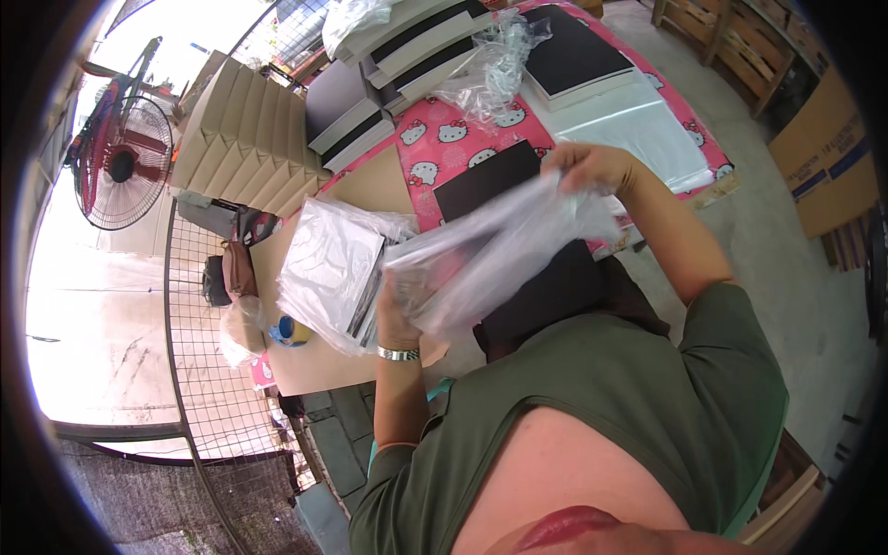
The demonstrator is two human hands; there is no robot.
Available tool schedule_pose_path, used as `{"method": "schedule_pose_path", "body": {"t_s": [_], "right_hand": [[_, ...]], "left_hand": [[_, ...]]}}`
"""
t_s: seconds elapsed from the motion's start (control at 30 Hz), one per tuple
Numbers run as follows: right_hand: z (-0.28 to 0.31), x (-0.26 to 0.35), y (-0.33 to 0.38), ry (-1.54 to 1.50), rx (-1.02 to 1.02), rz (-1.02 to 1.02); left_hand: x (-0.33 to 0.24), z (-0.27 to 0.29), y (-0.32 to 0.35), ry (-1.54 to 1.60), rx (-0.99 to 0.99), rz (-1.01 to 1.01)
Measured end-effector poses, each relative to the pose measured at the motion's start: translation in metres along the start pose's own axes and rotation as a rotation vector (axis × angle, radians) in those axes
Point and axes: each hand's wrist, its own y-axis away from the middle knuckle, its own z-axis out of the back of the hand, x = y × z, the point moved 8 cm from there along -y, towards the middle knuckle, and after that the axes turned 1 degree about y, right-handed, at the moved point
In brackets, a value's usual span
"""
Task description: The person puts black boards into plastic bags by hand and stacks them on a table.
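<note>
A clear plastic bag (509,254), blurred by motion, is stretched slantwise between my two hands. My right hand (592,171) pinches its upper right end. At its lower left end my left hand (396,310) grips the edge, with the fingers partly hidden by the film; a metal band circles that wrist. Beneath the bag lies a black-covered block (546,296) at my lap, and part of a black surface (490,180) shows beyond it on the table. Left of my left hand is a pile of plastic-wrapped packs (333,264) on brown paper.
Brown-wrapped bundles (245,139) and stacked dark-covered blocks (347,111) stand at the far left. Flat plastic bags (638,139) and a black-topped stack (573,55) occupy the far right. A tape roll (289,331) sits at left. A fan (120,165) and a carton (828,153) flank the table.
</note>
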Motion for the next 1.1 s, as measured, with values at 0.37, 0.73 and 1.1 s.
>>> {"method": "schedule_pose_path", "body": {"t_s": [0.37, 0.73, 1.1], "right_hand": [[-0.011, -0.037, -0.009, 0.625, 0.187, -0.360], [0.058, -0.027, -0.032, -0.310, -0.491, 0.211], [0.124, -0.078, -0.035, -0.146, -0.431, -0.055]], "left_hand": [[-0.019, 0.021, -0.026, 0.116, 0.077, -0.011], [0.058, 0.042, -0.033, -0.393, 0.347, 0.379], [0.051, 0.101, -0.146, -0.006, -0.249, 0.235]]}}
